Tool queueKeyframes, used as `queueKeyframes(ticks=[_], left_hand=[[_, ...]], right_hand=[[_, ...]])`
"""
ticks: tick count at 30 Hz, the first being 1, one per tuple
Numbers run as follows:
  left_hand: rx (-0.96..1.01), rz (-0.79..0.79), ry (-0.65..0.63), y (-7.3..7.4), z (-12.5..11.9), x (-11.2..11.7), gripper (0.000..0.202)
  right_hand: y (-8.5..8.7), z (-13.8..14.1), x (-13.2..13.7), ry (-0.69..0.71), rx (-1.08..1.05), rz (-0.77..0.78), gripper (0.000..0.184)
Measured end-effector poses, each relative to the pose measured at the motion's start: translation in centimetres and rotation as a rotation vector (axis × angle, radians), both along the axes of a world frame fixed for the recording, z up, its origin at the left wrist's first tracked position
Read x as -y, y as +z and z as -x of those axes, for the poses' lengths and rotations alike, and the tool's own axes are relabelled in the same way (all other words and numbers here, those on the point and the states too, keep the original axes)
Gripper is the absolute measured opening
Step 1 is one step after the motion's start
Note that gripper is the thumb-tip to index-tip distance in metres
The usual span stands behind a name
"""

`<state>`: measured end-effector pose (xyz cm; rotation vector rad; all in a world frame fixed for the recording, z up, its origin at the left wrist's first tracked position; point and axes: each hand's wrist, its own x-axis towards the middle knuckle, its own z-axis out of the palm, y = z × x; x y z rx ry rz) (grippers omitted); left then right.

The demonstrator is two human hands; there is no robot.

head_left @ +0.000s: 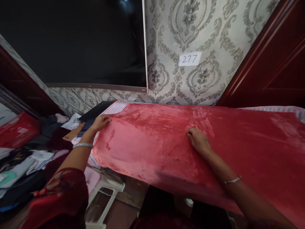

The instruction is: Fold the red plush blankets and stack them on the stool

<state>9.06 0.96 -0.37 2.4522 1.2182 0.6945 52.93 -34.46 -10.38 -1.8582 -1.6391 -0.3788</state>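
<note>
This place looks like a room in a home: it has a large television, flowered wallpaper, dark red woodwork, and a pile of clothes.

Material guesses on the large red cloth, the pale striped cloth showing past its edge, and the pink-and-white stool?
Large red cloth: probably velvety plush, soft sheen; brushed patches look lighter and darker.
Pale striped cloth: likely plain woven fabric, matte; no pile visible, fibre unclear.
Pink-and-white stool: probably moulded plastic, smooth satin finish; rounded edges, no visible grain.
</note>
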Motion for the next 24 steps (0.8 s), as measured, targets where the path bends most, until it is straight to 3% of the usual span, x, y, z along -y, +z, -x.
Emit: queueKeyframes(ticks=[6,9,17,21,24], left_hand=[[-0.034,-0.132,0.093,1.8,0.0,1.6,0.038],[-0.081,-0.171,0.081,3.1,0.1,2.4,0.034],[-0.252,-0.181,-0.058,7.3,0.6,4.1,0.042],[-0.325,-0.161,-0.132,8.5,1.0,4.7,0.05],[-0.266,-0.153,-0.095,9.3,1.6,5.3,0.053]], right_hand=[[1.7,-0.1,1.1,0.081,0.271,0.05,0.027],[2.6,0.0,1.5,0.07,0.326,0.02,0.028],[2.2,1.5,1.9,-0.179,0.09,-0.028,0.025],[2.4,1.8,2.4,-0.172,0.051,-0.134,0.027],[2.8,1.5,2.9,-0.15,0.071,-0.17,0.029]])
